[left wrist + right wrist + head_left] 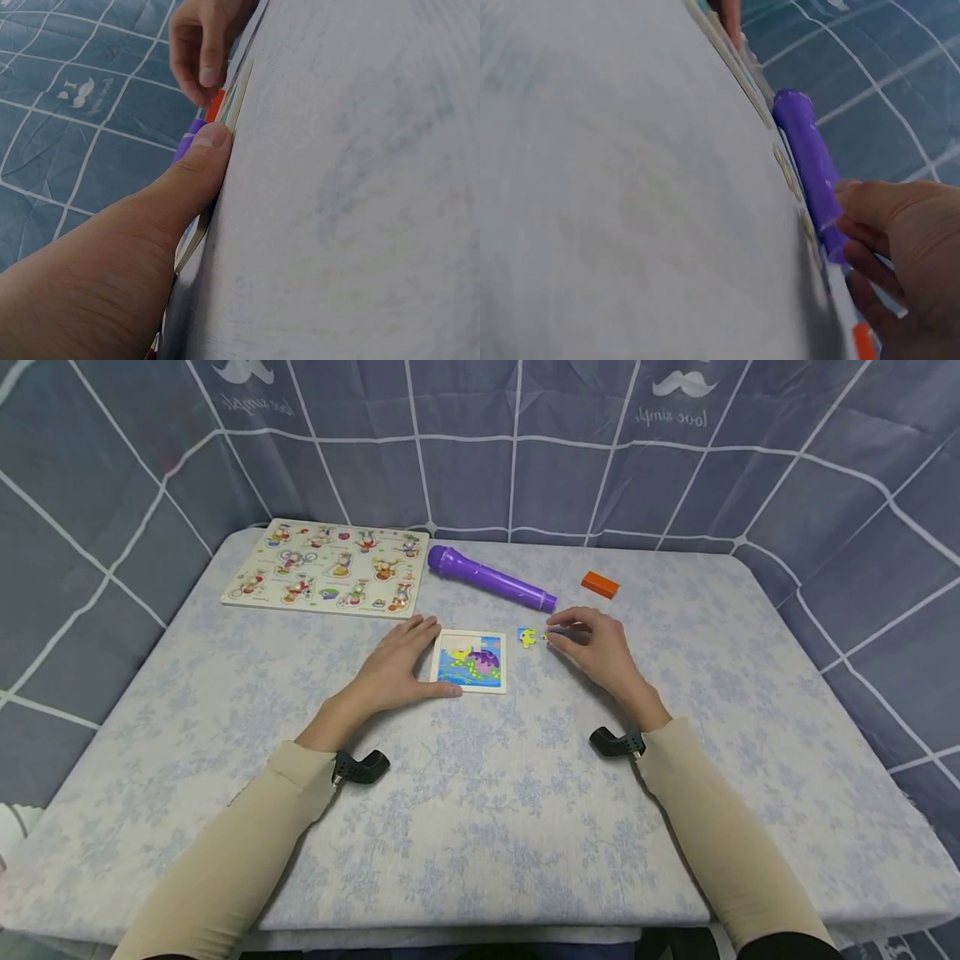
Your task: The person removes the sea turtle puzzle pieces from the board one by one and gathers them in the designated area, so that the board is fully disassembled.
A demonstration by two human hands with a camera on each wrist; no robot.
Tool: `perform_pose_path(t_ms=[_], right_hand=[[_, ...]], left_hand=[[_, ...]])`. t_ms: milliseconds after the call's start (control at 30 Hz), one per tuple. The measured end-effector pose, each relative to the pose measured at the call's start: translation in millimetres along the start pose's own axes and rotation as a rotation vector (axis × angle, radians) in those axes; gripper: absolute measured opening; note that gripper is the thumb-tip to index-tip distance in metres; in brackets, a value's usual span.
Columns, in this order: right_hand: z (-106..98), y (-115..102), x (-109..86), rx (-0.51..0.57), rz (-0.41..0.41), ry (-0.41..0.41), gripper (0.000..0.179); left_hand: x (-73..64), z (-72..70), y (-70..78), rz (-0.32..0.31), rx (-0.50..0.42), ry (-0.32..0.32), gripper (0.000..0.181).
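A small square jigsaw puzzle point(468, 662) in a pale wooden frame lies on the table, its picture showing a yellow and purple figure on blue. My left hand point(393, 668) rests against its left side, thumb point(206, 150) stretched along the near edge and fingers at the upper left corner. To the right lies a loose puzzle piece point(527, 637), blue and yellow. Another piece point(810, 234) lies flat beside it, mostly covered in the head view by my right hand point(596, 647). That hand hovers there with bent fingers and a gap between thumb and forefinger.
Behind the puzzle lies a purple toy microphone point(491, 578). An orange block point(600, 584) sits at the back right. At the back left is a large wooden peg board point(326, 568) with animal figures. A grey checked curtain point(480, 477) hangs behind the table.
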State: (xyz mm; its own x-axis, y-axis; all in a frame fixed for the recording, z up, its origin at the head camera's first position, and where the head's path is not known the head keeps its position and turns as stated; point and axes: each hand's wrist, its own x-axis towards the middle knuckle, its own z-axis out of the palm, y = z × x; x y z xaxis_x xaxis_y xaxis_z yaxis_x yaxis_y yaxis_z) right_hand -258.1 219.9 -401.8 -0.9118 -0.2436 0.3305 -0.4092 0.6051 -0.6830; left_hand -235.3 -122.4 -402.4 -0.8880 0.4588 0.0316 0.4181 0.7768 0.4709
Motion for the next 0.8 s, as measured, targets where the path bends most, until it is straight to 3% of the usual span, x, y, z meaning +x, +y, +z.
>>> perform_pose_path(t_ms=[100,267,400,800], right_hand=[[7,-17,4.8,0.006,-0.021,-0.025,0.022],[30,-47,15.6,0.014,-0.058,-0.161,0.023],[47,-58,19.9,0.02,-0.057,-0.238,0.028],[60,-62,22.8,-0.051,-0.064,-0.209,0.025]], left_hand=[[-1.4,0.3,-0.6,-0.004,-0.007,0.002,0.115],[-3.0,0.2,-1.8,-0.02,-0.014,0.004,0.115],[-2.6,0.5,-1.5,-0.021,-0.015,0.001,0.115],[-2.0,0.0,-2.1,-0.011,-0.009,0.005,0.114]])
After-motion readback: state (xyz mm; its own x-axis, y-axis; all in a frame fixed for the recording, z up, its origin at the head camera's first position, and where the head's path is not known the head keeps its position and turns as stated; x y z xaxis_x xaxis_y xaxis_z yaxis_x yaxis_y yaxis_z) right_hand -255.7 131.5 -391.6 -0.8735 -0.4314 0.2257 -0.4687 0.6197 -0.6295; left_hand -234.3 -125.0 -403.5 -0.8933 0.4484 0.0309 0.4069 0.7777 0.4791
